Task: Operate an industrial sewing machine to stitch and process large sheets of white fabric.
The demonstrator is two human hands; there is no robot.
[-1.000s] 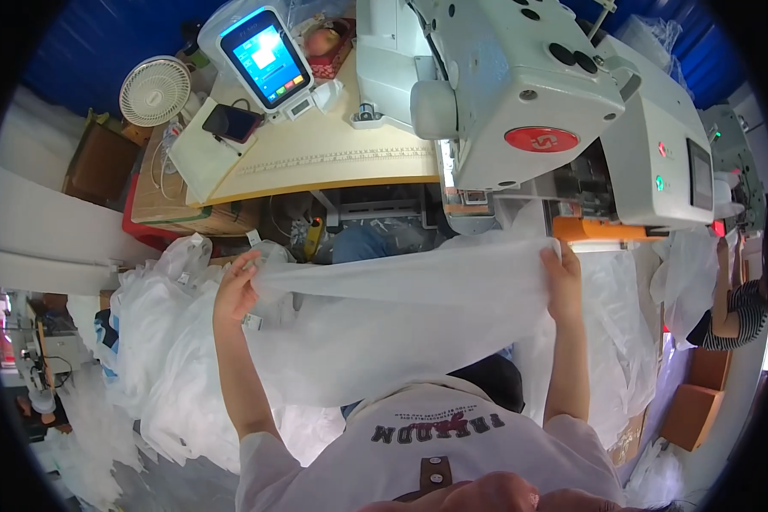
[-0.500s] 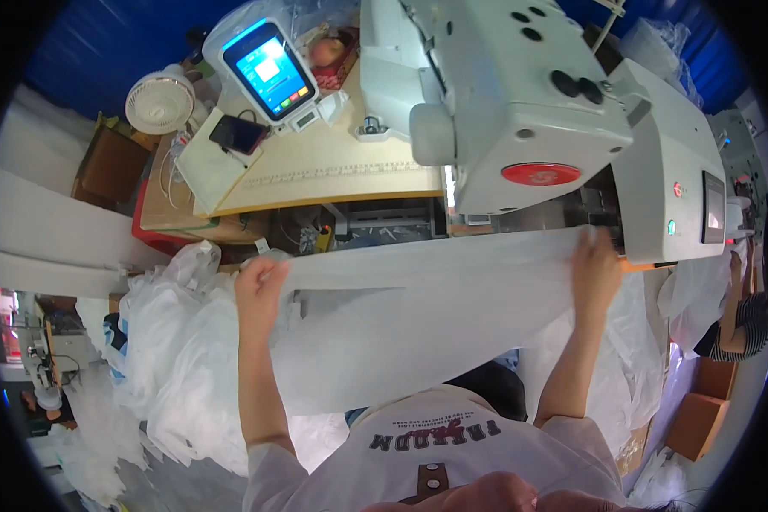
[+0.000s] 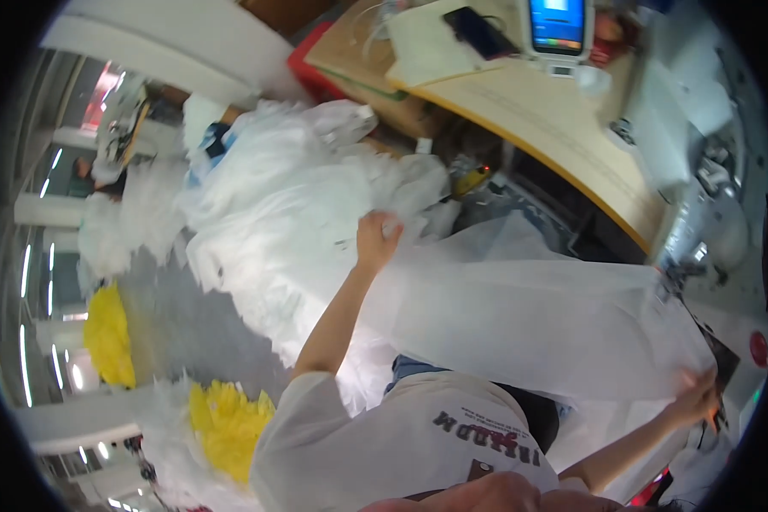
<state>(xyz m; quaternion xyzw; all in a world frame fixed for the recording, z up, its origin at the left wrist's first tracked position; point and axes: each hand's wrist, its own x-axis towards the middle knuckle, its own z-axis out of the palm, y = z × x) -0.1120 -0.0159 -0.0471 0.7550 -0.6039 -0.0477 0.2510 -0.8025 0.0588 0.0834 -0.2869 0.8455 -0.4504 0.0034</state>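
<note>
A long, translucent white sheet [image 3: 537, 316] stretches across in front of my body, from beside the pile on the left to the sewing machine on the right. My left hand [image 3: 377, 241] is closed in a pinch at the sheet's left end, above the pile of white material [image 3: 273, 196]. Over on the right, my right hand [image 3: 695, 397] touches the sheet's lower right edge. Motion smears its fingers, so their grip is unclear. The sheet's upper right part lies against the sewing machine [image 3: 716, 179], which is blurred at the picture's rim.
A pale worktable [image 3: 571, 128] with a yellowish edge holds a phone [image 3: 479, 32] and a lit control screen [image 3: 558, 24]. Yellow bundles [image 3: 230, 427] lie on the grey floor [image 3: 205, 324] at left. Another person [image 3: 102, 179] is far off at left.
The view has swung left, bringing the white pile and yellow bundles into sight. My hands still span the sheet, now slanting down to the right, with my right hand lower and farther out.
</note>
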